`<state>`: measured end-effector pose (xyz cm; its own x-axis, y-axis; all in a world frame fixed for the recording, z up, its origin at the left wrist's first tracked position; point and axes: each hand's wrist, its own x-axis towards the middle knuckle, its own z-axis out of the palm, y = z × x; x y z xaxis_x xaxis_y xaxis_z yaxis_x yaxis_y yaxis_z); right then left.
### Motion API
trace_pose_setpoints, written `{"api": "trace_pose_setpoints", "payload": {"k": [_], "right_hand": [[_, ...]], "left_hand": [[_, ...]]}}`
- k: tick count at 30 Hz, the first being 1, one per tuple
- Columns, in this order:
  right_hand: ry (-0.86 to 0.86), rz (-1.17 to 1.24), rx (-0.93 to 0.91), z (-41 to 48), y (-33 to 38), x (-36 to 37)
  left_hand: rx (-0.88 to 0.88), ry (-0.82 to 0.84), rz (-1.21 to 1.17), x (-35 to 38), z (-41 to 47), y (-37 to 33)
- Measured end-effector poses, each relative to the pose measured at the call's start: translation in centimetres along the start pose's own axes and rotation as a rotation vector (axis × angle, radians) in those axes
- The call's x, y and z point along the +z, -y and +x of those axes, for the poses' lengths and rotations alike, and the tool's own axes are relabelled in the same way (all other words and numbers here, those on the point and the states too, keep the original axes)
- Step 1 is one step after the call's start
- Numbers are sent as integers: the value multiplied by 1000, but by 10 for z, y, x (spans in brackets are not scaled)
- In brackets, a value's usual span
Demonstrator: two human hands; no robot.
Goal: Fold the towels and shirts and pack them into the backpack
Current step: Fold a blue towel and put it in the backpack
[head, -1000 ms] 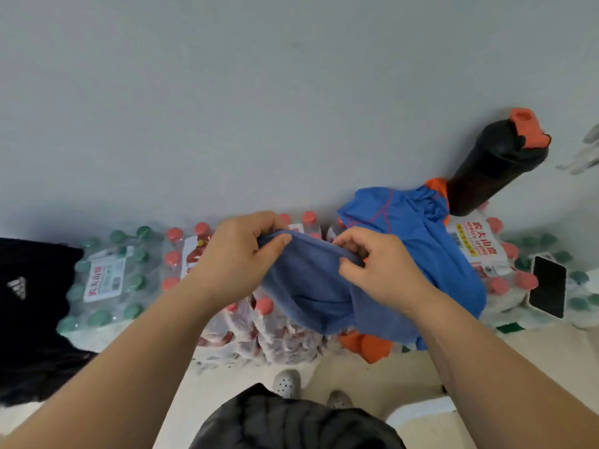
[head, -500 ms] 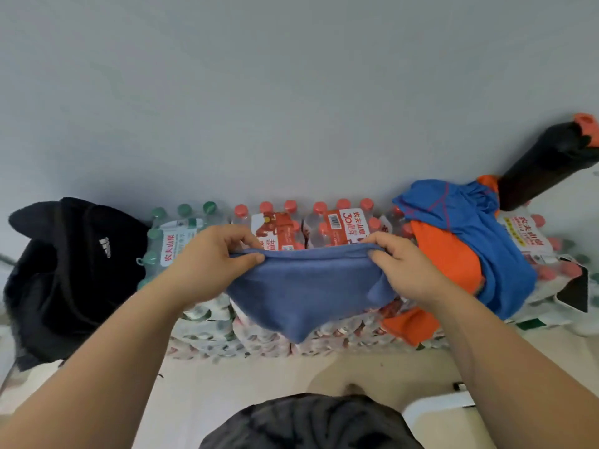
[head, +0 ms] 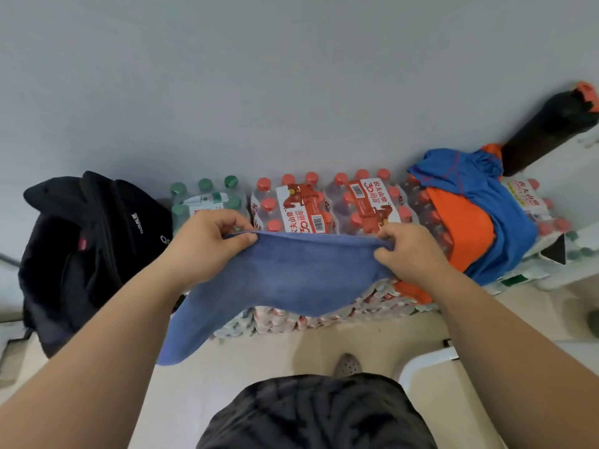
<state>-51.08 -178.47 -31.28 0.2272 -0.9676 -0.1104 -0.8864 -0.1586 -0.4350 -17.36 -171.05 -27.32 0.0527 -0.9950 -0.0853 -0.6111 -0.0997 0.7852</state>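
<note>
Two hands, left hand (head: 207, 244) and right hand (head: 411, 254), pinch the blue towel (head: 291, 280) at its top edge; its long axis runs left-right, and the backpack (head: 90, 251) lies nearer the left hand.

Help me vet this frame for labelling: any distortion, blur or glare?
Head view: strong wide-angle bending, the row of water packs bows and the black bottle leans outward; light soft and even, no glare or hard shadows; blue towel, left hand and right hand fairly sharp.
</note>
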Motion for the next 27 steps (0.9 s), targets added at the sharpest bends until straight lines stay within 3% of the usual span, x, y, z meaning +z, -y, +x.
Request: {"api": "trace_pose_setpoints", "payload": {"k": [5, 7, 11, 16, 20, 25, 27], "right_hand": [[201, 570, 160, -6, 1, -5], [227, 639, 172, -6, -4, -10], [321, 497, 107, 5, -19, -24], [241, 389, 116, 45, -57, -34], [272, 364, 88, 85, -81, -47], [75, 389, 30, 158, -94, -76], [-70, 271, 7, 183, -88, -84]], "left_hand": [[-82, -116, -40, 8, 16, 24], [-98, -103, 0, 15, 22, 30], [-98, -84, 27, 34, 38, 31], [-96, -75, 202, 50, 69, 20], [-145, -36, 304, 50, 100, 8], [-81, -138, 422, 30, 163, -33], [-63, -241, 538, 32, 186, -43]]}}
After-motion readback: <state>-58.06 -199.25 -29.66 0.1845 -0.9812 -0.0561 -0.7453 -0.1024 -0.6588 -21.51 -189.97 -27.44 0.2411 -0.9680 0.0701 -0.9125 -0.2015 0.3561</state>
